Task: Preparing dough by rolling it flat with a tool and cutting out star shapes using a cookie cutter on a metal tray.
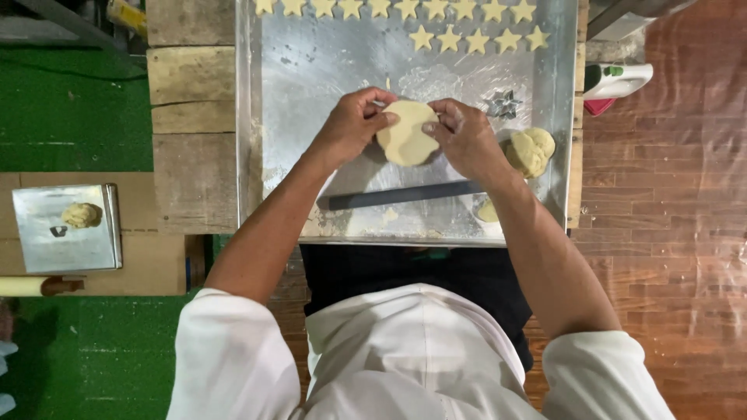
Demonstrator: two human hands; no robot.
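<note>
We hold the soft dough disc (pixel 408 132) by its edges, left hand (pixel 352 124) and right hand (pixel 464 138) fingers pinching it above the metal tray (pixel 311 70); it looks floppy and tearable.

Top row of star cut-outs (pixel 393 7) cropped by the frame's upper edge.

We are looking at a small baking workplace, more a home or workshop bakery than a polished kitchen. A large metal tray (pixel 257 155) lies on a rough wooden bench (pixel 191 155), carrying rows of cut star cookies (pixel 467 39), a star-shaped cutter (pixel 504 103), a lump of dough (pixel 531 151) and a dark rolling rod (pixel 405 194). A smaller tray (pixel 47 249) with dough sits nearby.
</note>
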